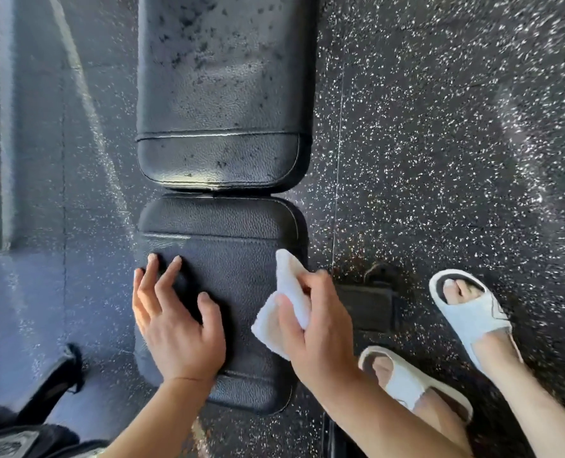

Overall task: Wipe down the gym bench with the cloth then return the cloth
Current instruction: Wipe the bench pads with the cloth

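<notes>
We look down at a black gym bench (223, 94) that stands on a dark floor (439, 143) with white specks. The bench has two pads. The far pad (221, 77) has many small dark spots on it. The near pad (228, 246) is the one under our hands.

Our left hand (175, 328) lies flat on the left side of the near pad. Its fingers (157, 282) are straight and spread a little apart, and they hold nothing.

Our right hand (320, 328) grips a white cloth (284, 302) (it is folded up small). The thumb and fingers are curled tight around it. The cloth is at the right edge of the near pad, and we cannot tell if it touches the pad.

Our two feet are on the floor to the right of the bench, in white sandals (472, 312). Some dark gear (26, 418) sits at the bottom left, too blurry to name.
</notes>
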Action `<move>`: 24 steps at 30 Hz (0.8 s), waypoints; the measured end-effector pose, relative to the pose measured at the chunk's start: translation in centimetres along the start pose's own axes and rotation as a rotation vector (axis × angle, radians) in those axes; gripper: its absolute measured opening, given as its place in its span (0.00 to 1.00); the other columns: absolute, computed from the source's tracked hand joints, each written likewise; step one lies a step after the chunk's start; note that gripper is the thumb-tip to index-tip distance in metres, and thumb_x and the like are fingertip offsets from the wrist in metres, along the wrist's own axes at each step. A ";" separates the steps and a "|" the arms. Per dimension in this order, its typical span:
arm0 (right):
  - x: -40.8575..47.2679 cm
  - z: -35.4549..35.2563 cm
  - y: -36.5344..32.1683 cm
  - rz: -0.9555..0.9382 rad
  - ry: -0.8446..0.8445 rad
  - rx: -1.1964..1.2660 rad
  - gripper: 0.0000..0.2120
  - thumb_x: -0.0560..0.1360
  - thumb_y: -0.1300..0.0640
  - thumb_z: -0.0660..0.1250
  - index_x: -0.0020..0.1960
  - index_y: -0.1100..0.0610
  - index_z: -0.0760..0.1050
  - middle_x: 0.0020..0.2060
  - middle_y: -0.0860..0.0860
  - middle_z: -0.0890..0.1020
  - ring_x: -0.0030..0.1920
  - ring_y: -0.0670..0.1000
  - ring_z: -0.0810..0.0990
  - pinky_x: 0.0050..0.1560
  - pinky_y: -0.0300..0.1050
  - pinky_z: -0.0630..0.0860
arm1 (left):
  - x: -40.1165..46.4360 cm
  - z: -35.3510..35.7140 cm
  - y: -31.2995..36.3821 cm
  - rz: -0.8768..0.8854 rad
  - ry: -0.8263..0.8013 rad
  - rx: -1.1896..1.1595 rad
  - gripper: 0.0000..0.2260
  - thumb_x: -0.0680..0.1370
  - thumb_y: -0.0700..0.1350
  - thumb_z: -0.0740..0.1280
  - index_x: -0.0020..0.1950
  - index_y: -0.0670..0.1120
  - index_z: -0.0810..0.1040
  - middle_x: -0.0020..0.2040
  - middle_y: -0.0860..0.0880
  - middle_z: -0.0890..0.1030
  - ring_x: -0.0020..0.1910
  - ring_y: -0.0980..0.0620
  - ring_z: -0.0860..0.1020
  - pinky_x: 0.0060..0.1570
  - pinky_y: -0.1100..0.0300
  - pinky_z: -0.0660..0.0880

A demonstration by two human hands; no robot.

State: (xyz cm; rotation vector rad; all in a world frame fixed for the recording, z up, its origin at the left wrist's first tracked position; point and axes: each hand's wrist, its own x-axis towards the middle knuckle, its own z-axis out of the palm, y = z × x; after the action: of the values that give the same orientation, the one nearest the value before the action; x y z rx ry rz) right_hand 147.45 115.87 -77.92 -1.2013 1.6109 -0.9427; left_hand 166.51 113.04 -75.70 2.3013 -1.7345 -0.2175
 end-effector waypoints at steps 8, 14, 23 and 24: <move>10.0 0.2 -1.9 0.177 0.305 0.106 0.11 0.83 0.46 0.60 0.53 0.54 0.70 0.44 0.49 0.78 0.44 0.53 0.75 0.44 0.53 0.70 | -0.2 0.1 0.0 0.010 0.006 0.023 0.26 0.77 0.49 0.60 0.76 0.46 0.69 0.81 0.45 0.64 0.81 0.39 0.59 0.81 0.43 0.53; -1.9 1.7 -1.3 0.321 0.297 0.116 0.11 0.84 0.40 0.59 0.46 0.43 0.64 0.36 0.43 0.74 0.38 0.45 0.73 0.39 0.44 0.65 | -0.2 0.0 0.2 -0.022 -0.013 0.027 0.26 0.78 0.51 0.59 0.77 0.48 0.68 0.82 0.48 0.63 0.82 0.40 0.58 0.80 0.39 0.55; 2.0 1.9 -2.8 0.203 0.316 0.095 0.12 0.84 0.45 0.61 0.54 0.53 0.66 0.45 0.48 0.72 0.43 0.52 0.72 0.44 0.47 0.69 | -0.2 0.2 0.0 0.031 0.018 0.030 0.26 0.78 0.50 0.59 0.76 0.45 0.69 0.81 0.43 0.65 0.80 0.37 0.60 0.80 0.40 0.55; 4.9 1.6 -3.1 0.199 0.345 0.080 0.12 0.84 0.46 0.62 0.53 0.54 0.67 0.45 0.50 0.73 0.43 0.54 0.72 0.44 0.49 0.69 | -0.1 0.2 -0.1 0.045 0.026 0.035 0.26 0.78 0.50 0.59 0.76 0.44 0.70 0.80 0.42 0.66 0.80 0.36 0.61 0.80 0.41 0.55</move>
State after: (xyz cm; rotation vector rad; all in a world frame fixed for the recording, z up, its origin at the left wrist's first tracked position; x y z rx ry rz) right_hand 149.17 110.30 -76.61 -0.8365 1.9032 -1.1162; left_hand 166.47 113.14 -75.95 2.2763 -1.7886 -0.1489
